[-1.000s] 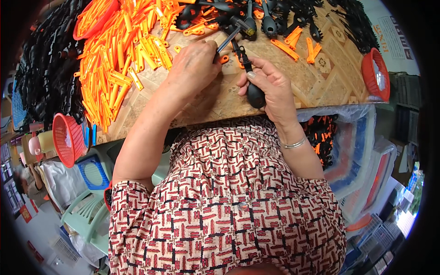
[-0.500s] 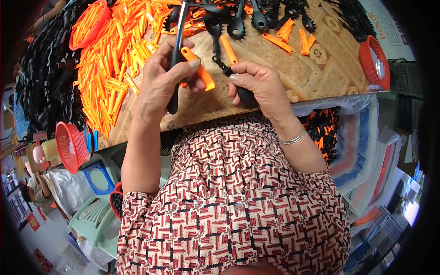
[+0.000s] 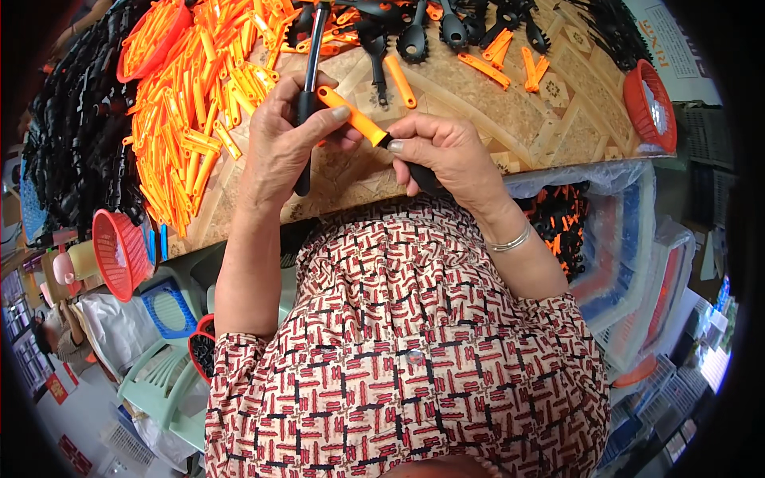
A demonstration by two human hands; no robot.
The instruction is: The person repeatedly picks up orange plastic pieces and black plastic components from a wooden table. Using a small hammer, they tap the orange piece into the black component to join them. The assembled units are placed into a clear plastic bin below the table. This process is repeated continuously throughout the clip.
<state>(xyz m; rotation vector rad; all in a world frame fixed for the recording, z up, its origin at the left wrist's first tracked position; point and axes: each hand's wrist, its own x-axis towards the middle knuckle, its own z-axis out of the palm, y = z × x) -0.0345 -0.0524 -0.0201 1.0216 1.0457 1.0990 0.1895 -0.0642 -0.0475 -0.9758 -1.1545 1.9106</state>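
Note:
My left hand (image 3: 285, 143) is closed, pinching an orange plastic handle (image 3: 357, 119) between thumb and fingers. A tool with a metal shaft and a black grip (image 3: 304, 171) runs through the same hand. My right hand (image 3: 450, 155) is closed around a black kitchen utensil (image 3: 424, 177), whose head is mostly hidden in the palm. The utensil's short black stem meets the lower end of the orange handle, which slants down from left to right. Just beyond the hands, a black slotted spoon (image 3: 376, 60) and a loose orange handle (image 3: 400, 81) lie on the table.
A large heap of orange handles (image 3: 179, 131) covers the table's left, with a red basket (image 3: 171, 60) on it. Black utensils (image 3: 76, 143) pile up farther left. Red baskets sit at the right corner (image 3: 652, 107) and left edge (image 3: 119, 255). A plastic-lined crate (image 3: 617, 239) stands below right.
The orange handle has tilted and its lower end has come against the utensil's black stem. Before, the two were apart. The stem's tip no longer shows.

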